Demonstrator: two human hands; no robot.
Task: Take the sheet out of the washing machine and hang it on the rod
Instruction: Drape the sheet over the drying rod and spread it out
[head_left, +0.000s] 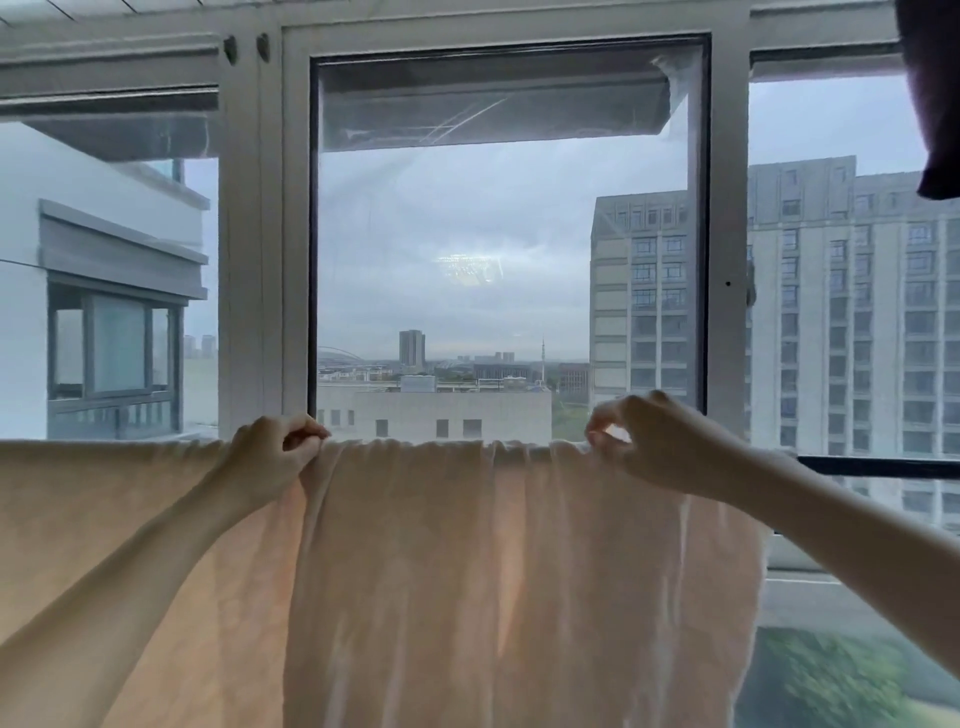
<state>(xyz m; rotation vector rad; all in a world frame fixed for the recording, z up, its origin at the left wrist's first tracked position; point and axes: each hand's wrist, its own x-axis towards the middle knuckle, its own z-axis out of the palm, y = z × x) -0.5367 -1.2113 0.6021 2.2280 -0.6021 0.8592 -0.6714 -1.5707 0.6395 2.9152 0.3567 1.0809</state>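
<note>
Sheet (441, 571) draped over rod (878, 466), hanging below the fingers. Left hand (270, 457) pinches the gathered top edge; right hand (649, 447) pinches it too (folds bunched between them). Window (509, 234) behind.

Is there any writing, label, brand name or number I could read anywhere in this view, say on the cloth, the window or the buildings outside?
None can be read.
Sheet: plain peach fabric, no tag or print showing.
Window frame: bare, no sticker or lettering.
Buildings outside: no signs legible; any would be too small and hazy.
Left hand and right hand pinch the sheet's top edge; nothing written there.
</note>
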